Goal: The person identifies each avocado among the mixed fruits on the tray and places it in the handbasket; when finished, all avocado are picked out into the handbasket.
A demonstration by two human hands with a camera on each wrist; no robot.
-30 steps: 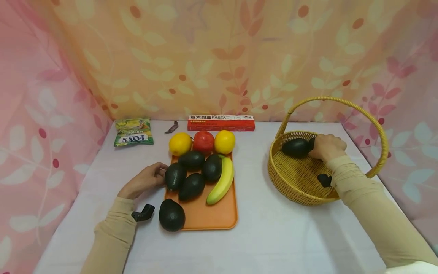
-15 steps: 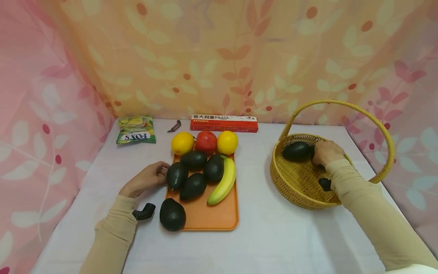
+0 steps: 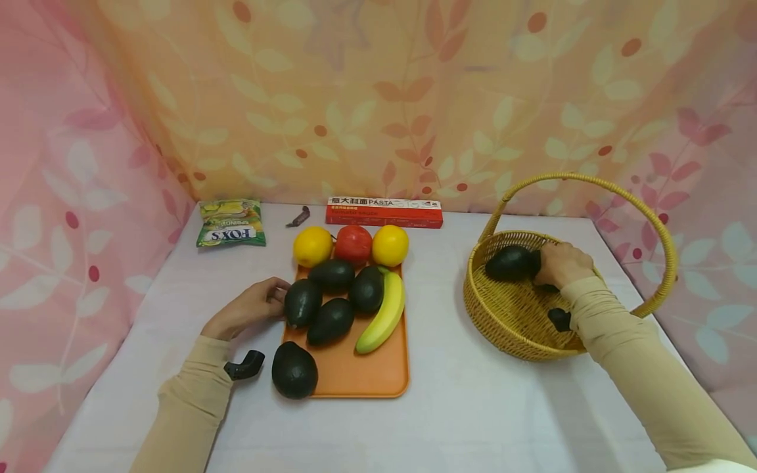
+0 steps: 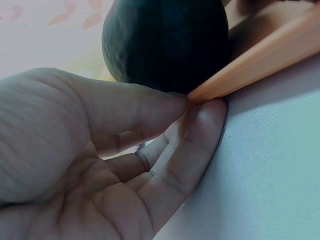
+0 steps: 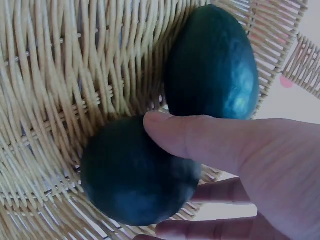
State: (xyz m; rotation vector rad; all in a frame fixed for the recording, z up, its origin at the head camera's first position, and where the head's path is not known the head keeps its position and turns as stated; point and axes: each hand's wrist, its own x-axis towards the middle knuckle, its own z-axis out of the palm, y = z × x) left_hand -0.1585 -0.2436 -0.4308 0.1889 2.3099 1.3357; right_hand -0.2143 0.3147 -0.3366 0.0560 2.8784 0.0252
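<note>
At the left long side of an orange tray [image 3: 361,381], my left hand [image 3: 251,309] pinches the tray's rim between thumb and fingers. An avocado [image 4: 165,40] lies just above that pinch in the left wrist view. My right hand [image 3: 564,266] reaches into a round wicker basket [image 3: 497,322] and grips a dark avocado [image 5: 135,175], the thumb over its top and the fingers behind it. Beside it in the basket lies a second avocado [image 3: 510,264]. From the head view, my right hand mostly hides the gripped one.
Several avocados [image 3: 331,322], a banana [image 3: 384,315], a red fruit [image 3: 353,244] and two yellow fruits [image 3: 390,245] sit on the tray. One avocado [image 3: 294,370] overhangs its near-left corner. Behind are a pasta box [image 3: 384,213] and a green packet [image 3: 230,223]. The basket's handle [image 3: 644,210] arches up.
My right hand has shifted slightly within the basket, staying on the avocado. My left hand keeps its pinch on the tray rim. The head view has moved a little.
</note>
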